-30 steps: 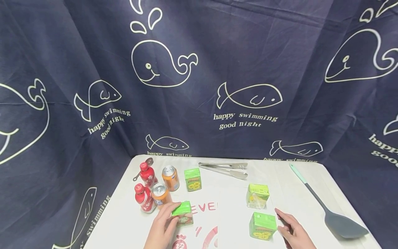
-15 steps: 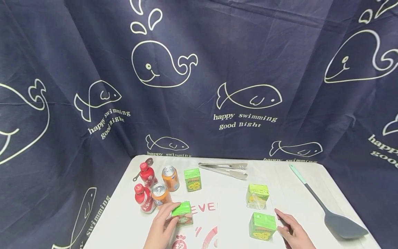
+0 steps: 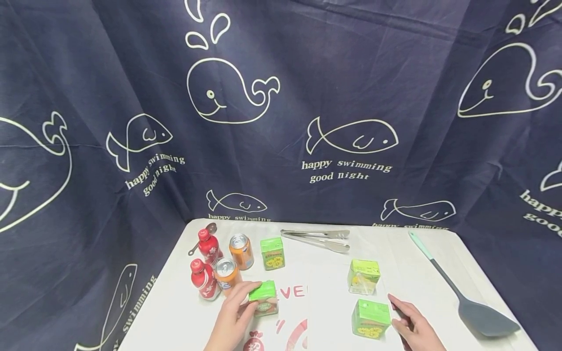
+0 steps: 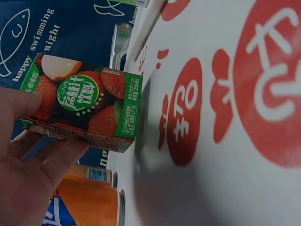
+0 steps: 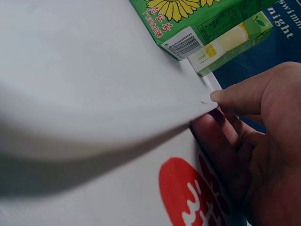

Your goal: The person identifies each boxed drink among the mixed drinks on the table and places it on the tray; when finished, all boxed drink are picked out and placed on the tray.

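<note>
My left hand (image 3: 237, 312) grips a litchi juice box (image 3: 265, 298), green on top, left of the table's middle. In the left wrist view, the thumb lies over the printed front of the box, with fingers behind and below. My right hand (image 3: 414, 324) pinches the edge of a thin white sheet or board (image 5: 117, 80), thumb on top and fingers underneath. On that white piece stand a green drink box with yellow flowers (image 3: 371, 319) and a yellow-green drink box (image 3: 364, 277) behind it. Both are just left of the right hand.
Two red bottles (image 3: 204, 280) and two orange cans (image 3: 241, 251) stand at the left, near a dark spoon (image 3: 211, 228). Another green flower box (image 3: 272, 253) and metal tongs (image 3: 318, 239) are farther back. A grey spatula (image 3: 485, 317) lies at the right.
My left hand has carried the litchi juice box slightly right and a little away from me. My right hand stays where it was, holding the white edge.
</note>
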Demonstrator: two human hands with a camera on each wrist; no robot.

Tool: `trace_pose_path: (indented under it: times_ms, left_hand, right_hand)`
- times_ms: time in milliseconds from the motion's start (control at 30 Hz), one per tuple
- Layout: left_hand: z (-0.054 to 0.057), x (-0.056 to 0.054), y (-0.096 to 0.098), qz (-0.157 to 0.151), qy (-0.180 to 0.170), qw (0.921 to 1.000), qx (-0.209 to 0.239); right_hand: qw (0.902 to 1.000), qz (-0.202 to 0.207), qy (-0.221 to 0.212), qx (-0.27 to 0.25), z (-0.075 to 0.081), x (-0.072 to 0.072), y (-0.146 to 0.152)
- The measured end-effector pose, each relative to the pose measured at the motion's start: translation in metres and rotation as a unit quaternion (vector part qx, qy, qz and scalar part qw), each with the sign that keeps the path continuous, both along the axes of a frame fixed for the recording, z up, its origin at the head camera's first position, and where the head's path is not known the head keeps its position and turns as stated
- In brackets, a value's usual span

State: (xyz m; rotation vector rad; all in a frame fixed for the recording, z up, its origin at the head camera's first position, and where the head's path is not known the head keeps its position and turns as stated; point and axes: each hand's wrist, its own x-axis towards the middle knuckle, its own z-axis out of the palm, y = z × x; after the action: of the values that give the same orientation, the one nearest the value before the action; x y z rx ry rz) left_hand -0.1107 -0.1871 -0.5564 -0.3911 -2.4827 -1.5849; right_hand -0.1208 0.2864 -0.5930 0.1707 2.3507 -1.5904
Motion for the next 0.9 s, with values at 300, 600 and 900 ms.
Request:
trace_pose_path:
  times_ms: [300, 600, 900]
  left_hand:
    - [0.004, -0.010, 0.016, -0.024, 0.001, 0.9995, 0.022]
    - [0.010, -0.027, 0.039, -0.062, 0.022, 0.9976, 0.021]
    - [0.012, -0.052, 0.067, -0.080, 0.019, 0.9959, 0.037]
  right_hand:
    - [0.9999, 0.010, 0.002, 0.001, 0.002, 0.001, 0.000]
    - [0.9999, 0.011, 0.003, -0.002, 0.000, 0.001, 0.002]
    - [0.9999, 0.015, 0.006, 0.001, 0.001, 0.003, 0.002]
